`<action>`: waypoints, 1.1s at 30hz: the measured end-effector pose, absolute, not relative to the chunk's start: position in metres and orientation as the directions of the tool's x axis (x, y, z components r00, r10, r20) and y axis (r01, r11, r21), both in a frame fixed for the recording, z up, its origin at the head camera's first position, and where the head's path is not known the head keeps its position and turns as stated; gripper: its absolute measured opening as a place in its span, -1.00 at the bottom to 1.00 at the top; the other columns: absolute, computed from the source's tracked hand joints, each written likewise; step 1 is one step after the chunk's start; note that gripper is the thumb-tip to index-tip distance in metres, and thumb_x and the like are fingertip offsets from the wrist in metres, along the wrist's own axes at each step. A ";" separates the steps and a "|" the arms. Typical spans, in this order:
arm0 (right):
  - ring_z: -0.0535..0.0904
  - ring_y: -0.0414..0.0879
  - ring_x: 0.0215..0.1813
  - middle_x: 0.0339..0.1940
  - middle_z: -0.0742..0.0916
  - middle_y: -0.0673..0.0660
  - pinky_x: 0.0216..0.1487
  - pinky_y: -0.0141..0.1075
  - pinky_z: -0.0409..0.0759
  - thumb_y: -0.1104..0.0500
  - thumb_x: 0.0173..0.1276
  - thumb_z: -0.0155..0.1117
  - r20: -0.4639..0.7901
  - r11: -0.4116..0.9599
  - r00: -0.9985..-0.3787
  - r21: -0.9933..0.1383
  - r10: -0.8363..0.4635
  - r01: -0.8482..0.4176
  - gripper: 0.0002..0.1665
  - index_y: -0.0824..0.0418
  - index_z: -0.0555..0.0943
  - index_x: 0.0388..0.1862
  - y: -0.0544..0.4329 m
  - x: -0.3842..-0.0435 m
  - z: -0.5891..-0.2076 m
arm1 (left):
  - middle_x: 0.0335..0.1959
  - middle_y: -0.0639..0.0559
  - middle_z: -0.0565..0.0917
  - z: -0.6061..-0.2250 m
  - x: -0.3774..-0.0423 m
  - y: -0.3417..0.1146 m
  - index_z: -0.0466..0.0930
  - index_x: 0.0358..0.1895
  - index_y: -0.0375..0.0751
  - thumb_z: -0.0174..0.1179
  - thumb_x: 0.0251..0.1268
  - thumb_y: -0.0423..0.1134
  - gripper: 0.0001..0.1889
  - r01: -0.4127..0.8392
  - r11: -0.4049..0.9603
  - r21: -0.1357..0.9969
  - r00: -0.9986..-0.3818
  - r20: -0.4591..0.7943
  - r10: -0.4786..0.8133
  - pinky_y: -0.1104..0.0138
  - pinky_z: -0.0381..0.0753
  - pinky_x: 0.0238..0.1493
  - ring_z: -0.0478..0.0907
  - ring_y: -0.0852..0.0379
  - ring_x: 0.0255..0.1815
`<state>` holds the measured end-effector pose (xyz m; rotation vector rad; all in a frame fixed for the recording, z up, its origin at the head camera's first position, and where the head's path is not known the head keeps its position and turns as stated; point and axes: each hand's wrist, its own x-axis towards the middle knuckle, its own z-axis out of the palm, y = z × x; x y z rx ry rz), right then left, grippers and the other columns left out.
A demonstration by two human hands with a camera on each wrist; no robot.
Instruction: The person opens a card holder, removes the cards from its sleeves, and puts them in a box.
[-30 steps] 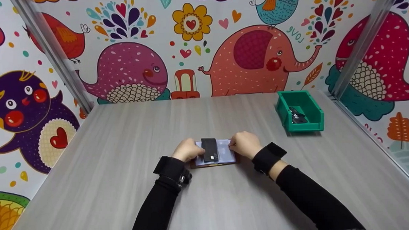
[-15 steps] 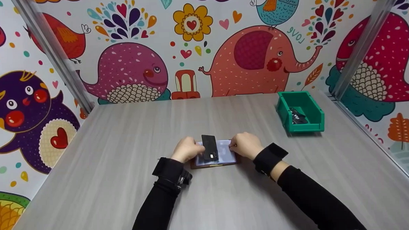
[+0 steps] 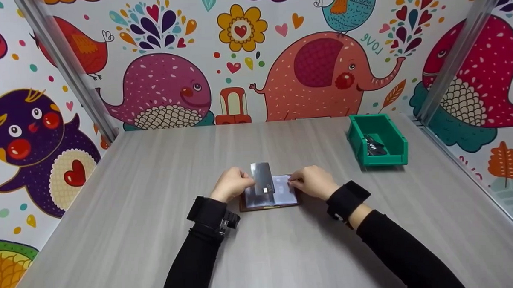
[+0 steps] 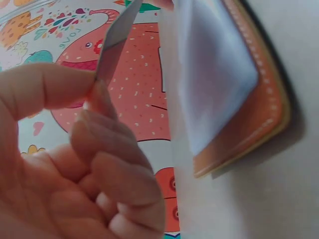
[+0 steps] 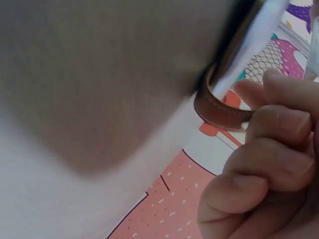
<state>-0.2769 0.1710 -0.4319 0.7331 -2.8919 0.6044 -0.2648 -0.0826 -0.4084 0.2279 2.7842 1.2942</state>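
My left hand pinches a shiny dark card by its left edge, between thumb and index finger. The card, printed with a chip and "VIP", stands tilted over an open brown leather card holder with clear plastic sleeves. In the left wrist view the card is seen nearly edge-on, apart from the sleeve beside it. At the holder's right side, my right hand holds its edge with curled fingers. A stitched leather strap bends toward those fingers in the right wrist view.
A green open-front bin stands at the back right of the grey wooden table, with black cards in it. Walls with cartoon animals rise at the back and on both sides.
The left hand has drawn the card up and away from the sleeve, and its face now catches light. The right hand has shifted slightly right, still at the holder's edge.
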 end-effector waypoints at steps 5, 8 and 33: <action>0.62 -0.08 -0.27 -0.23 0.78 0.07 -0.18 -0.12 0.59 0.17 0.38 0.32 0.202 0.780 -0.897 -0.442 -0.394 -0.442 -0.80 0.21 0.78 -0.12 0.179 -0.275 -0.423 | -0.78 0.19 0.18 -0.401 -0.262 -0.085 0.24 -0.79 -0.03 0.21 0.13 -0.30 -0.58 0.136 0.597 0.791 -0.979 0.015 0.203 0.40 0.08 -0.64 0.11 0.24 -0.73; 0.59 -0.10 -0.30 -0.25 0.77 0.06 -0.20 -0.15 0.58 0.15 0.41 0.29 0.217 0.769 -0.904 -0.476 -0.368 -0.427 -0.78 0.22 0.77 -0.12 0.184 -0.274 -0.415 | -0.77 0.18 0.13 -0.396 -0.260 -0.085 0.21 -0.79 -0.05 0.21 0.18 -0.31 -0.55 0.138 0.556 0.820 -0.974 0.011 0.226 0.38 0.02 -0.63 0.06 0.24 -0.73; 0.43 -0.14 -0.49 -0.41 0.74 0.02 -0.46 -0.27 0.39 0.09 0.47 0.24 0.372 0.657 -0.875 -0.581 -0.310 -0.480 -0.76 0.19 0.77 -0.25 0.175 -0.248 -0.384 | -0.64 0.14 0.37 -0.371 -0.246 -0.066 0.47 -0.61 -0.13 0.24 0.24 -0.33 -0.74 0.186 0.398 0.898 -0.943 0.049 0.329 0.40 0.26 -0.57 0.28 0.23 -0.63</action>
